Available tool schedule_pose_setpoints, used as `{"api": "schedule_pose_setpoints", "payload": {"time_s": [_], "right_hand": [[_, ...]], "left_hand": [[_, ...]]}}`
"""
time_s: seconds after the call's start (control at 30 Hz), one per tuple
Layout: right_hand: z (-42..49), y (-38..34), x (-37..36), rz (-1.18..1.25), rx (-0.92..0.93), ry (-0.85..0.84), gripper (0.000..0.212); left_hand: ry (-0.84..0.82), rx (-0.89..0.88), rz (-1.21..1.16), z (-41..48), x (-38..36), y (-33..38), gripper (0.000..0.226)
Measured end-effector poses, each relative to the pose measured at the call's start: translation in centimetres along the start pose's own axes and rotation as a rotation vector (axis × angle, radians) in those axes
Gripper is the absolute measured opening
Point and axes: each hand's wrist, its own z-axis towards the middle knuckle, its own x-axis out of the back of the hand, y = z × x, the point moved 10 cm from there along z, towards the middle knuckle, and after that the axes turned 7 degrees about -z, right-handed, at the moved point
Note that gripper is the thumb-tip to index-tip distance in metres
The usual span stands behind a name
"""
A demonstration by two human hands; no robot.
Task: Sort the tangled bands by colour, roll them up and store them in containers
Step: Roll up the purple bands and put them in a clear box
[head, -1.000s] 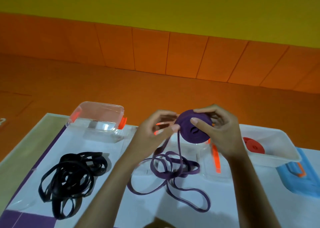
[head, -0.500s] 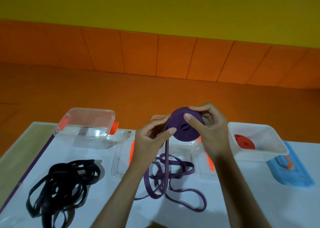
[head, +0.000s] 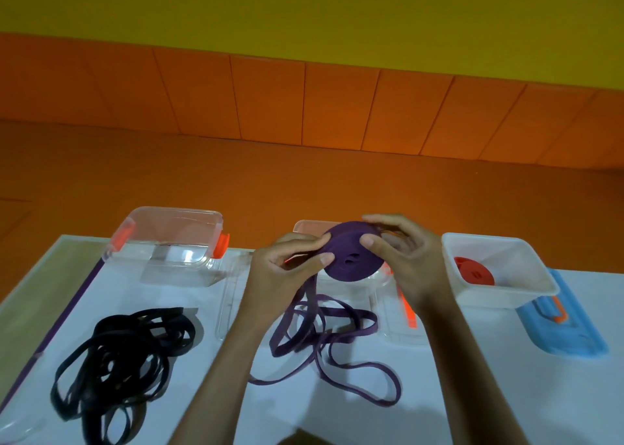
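A purple roll of band (head: 351,255) is held above the table between both hands. My right hand (head: 405,259) grips its right side, thumb on the face and fingers over the top. My left hand (head: 287,269) pinches the band at the roll's left edge. The loose purple band (head: 324,336) hangs down and lies in loops on the white table. A tangled black band (head: 118,357) lies at the left. A red roll (head: 472,272) sits in a white container (head: 533,286) at the right.
A clear container with orange clips (head: 169,242) stands at the back left. Another clear container (head: 310,227) sits behind my hands, with clear lids (head: 395,313) beside it. A blue lid (head: 567,326) lies at the far right. Orange floor lies beyond the table edge.
The view has shifted, moving everything leftward and then back. Both hands stay on the purple roll, and the loose band on the table has grown slightly shorter as it winds on.
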Motion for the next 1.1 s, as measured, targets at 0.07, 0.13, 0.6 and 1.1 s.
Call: {"api": "schedule_pose_setpoints", "payload": {"time_s": [0.07, 0.13, 0.6, 1.1], "right_hand": [[-0.6, 1.0, -0.7, 0.014, -0.049, -0.064, 0.022], [-1.0, 1.6, -1.0, -0.018, -0.074, -0.091, 0.025], [-2.1, 3.7, 0.1, -0.066, -0.101, -0.052, 0.043], [-2.8, 2.9, 0.3, -0.06, -0.09, -0.005, 0.03]], "left_hand": [[-0.025, -0.001, 0.048, 0.1, 0.4, 0.1, 0.028], [0.004, -0.01, 0.068, -0.1, 0.5, 0.0, 0.027], [-0.102, 0.096, 0.053, -0.7, -0.8, -1.9, 0.031], [0.016, 0.04, 0.078, -1.7, -0.7, -1.7, 0.026]]}}
